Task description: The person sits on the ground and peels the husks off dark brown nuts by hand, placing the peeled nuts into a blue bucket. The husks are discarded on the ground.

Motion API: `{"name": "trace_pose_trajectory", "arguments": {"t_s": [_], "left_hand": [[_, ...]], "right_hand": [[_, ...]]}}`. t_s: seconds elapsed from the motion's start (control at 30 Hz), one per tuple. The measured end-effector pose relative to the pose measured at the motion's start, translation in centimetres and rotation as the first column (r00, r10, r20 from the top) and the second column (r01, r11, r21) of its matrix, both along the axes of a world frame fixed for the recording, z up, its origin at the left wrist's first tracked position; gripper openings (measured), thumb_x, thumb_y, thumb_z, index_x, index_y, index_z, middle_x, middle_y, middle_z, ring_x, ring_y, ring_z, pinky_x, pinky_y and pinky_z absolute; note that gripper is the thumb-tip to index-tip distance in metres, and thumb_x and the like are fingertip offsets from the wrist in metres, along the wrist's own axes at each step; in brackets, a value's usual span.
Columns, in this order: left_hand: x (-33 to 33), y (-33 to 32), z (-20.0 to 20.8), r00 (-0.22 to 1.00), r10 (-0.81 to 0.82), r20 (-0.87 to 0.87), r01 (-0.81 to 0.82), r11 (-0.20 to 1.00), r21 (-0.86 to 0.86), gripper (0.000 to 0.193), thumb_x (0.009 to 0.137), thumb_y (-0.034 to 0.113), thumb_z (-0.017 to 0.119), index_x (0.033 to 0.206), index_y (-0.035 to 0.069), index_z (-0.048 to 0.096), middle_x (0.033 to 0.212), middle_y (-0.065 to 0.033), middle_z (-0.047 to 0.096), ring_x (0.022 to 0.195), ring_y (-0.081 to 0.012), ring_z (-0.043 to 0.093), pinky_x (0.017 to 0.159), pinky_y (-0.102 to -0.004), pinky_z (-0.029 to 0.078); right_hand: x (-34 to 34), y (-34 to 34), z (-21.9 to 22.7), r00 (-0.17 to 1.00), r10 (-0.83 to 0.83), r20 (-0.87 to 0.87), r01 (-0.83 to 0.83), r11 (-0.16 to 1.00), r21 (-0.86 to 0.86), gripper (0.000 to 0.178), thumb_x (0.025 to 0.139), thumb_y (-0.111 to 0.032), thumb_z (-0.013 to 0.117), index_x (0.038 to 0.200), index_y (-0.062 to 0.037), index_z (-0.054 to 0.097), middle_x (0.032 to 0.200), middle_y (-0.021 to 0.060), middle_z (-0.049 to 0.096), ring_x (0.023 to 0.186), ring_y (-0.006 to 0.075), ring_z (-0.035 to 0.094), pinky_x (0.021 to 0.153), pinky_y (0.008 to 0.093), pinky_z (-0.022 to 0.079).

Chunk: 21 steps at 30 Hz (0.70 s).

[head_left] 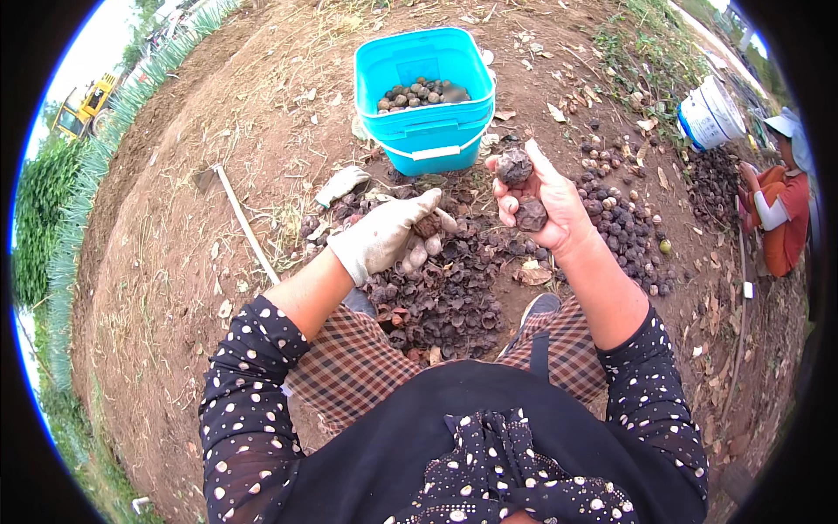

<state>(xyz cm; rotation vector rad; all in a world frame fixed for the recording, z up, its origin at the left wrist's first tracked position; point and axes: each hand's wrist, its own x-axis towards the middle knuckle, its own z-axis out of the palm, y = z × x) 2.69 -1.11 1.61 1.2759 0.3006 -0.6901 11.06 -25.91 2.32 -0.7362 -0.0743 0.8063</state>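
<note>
My left hand (380,240), in a pale work glove, is closed around a brown walnut (427,226) held by the thumb and fingers. Bare and raised a little to the right, my right hand (559,203) grips two dark, husk-covered walnuts: an upper walnut (513,166) and a lower walnut (531,214) against the palm. Beneath both hands spreads a heap of blackened husk pieces (449,301). Beyond them stands a turquoise bucket (425,140) with cleaned walnuts (419,94) inside.
Dark unhusked walnuts (624,236) lie in a pile at my right. A glove (343,185) rests left of the bucket, and a long-handled hoe (240,214) lies farther left. At far right, a person (781,205) crouches near a tipped white bucket (711,113).
</note>
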Motion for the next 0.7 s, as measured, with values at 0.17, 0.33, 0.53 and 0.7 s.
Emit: {"name": "trace_pose_trajectory", "arguments": {"t_s": [0.17,0.33,0.53,0.7], "left_hand": [[5.6,2.1,0.1,0.963,0.233,0.136,-0.236,0.972,0.008,0.06,0.101,0.059,0.05,0.111,0.0,0.059,0.095,-0.0176,0.067,0.075,-0.0259,0.068,0.062,-0.038,0.057],[11.5,3.4,8.0,0.828,0.368,0.423,-0.436,0.897,0.072,0.095,0.095,0.067,0.055,0.15,-0.005,0.026,0.136,-0.0277,0.052,0.102,-0.0318,0.067,0.08,-0.0366,0.059],[3.6,-3.2,6.6,0.712,-0.323,0.624,-0.072,0.85,0.522,0.066,0.08,0.03,0.087,0.136,0.007,0.059,0.117,-0.0074,0.063,0.089,-0.0111,0.062,0.076,-0.0264,0.054],[1.3,-3.8,5.5,0.63,-0.254,0.734,-0.268,0.816,0.512,0.068,0.073,0.012,0.09,0.135,0.011,0.063,0.111,-0.0012,0.065,0.088,-0.0074,0.06,0.076,-0.0215,0.051]], "right_hand": [[0.2,-0.1,-0.2,0.996,-0.086,0.008,0.086,0.995,-0.057,0.056,0.101,-0.057,0.053,0.109,-0.0031,0.064,0.075,0.0067,0.064,0.056,0.0175,0.06,0.048,0.0347,0.051],[-0.2,0.1,0.1,0.979,-0.166,0.116,0.179,0.978,-0.111,0.044,0.096,-0.051,0.066,0.098,-0.0064,0.066,0.072,0.0067,0.065,0.056,0.0139,0.061,0.048,0.031,0.052],[-1.8,1.1,0.0,0.875,-0.123,0.467,0.283,0.915,-0.288,0.045,0.092,-0.051,0.072,0.091,-0.0061,0.069,0.064,0.0004,0.062,0.05,0.0067,0.057,0.045,0.0213,0.039],[-3.0,1.7,0.5,0.837,-0.077,0.541,0.203,0.963,-0.177,0.039,0.099,-0.04,0.068,0.105,-0.0014,0.068,0.067,-0.0007,0.063,0.055,0.0053,0.057,0.048,0.02,0.04]]}}
